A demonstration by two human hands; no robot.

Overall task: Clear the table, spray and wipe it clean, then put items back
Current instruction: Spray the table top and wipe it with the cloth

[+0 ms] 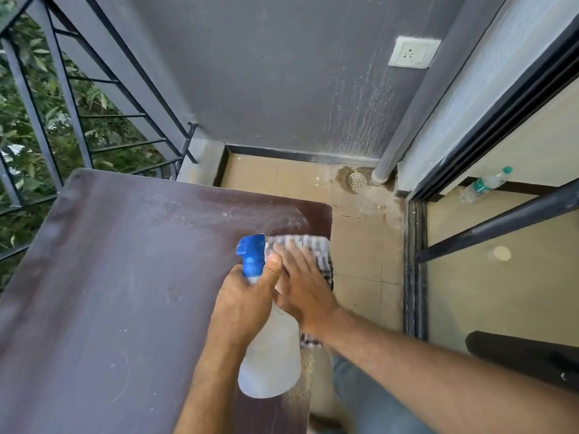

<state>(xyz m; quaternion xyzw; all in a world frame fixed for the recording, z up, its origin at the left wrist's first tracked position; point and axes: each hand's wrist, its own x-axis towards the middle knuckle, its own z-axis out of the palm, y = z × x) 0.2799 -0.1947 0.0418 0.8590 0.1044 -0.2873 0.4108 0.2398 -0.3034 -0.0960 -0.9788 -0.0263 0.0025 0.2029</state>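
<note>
A dark brown table (109, 277) fills the left and centre, its top dusty and scratched with a pale wet smear near the far right corner. My left hand (241, 305) grips a translucent white spray bottle (271, 355) with a blue nozzle, held above the table's right side. My right hand (302, 277) lies flat, fingers spread, pressing a checked cloth (316, 249) onto the table near its right edge. Part of the cloth hangs over that edge.
A metal railing (62, 98) with foliage behind runs along the left. A grey wall with a socket (413, 53) stands ahead. The tiled floor has a drain (357, 180) and a pipe. A sliding door frame (415, 270) and a plastic water bottle (484, 184) are right.
</note>
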